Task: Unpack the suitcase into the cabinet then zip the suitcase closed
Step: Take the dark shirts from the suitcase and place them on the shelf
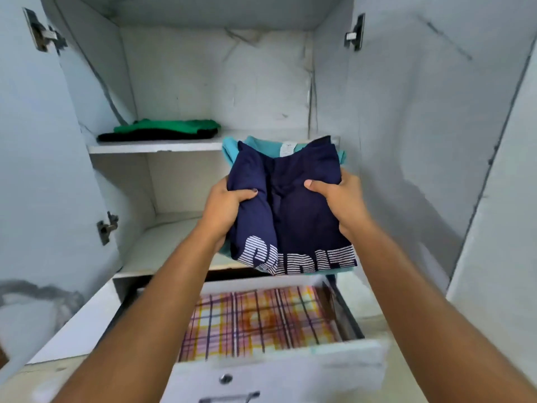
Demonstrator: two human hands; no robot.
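- Folded navy cotton shirt with white striped lettering (pixel 290 205) stacked on a folded teal garment (pixel 232 149), held up in front of the white cabinet (pixel 406 141), about level with its upper shelf (pixel 157 146).
- Probably light, soft and floppy, so best gripped at both sides with support under the stack.
- Left hand (pixel 226 210) and right hand (pixel 343 199) both clamped on the bundle: thumbs on top, fingers hidden beneath.
- Arms stretched forward above the open white drawer (pixel 261 373) holding plaid cloth (pixel 255 318).
- Green and black folded clothes (pixel 162 130) sitting on the upper shelf, left side.
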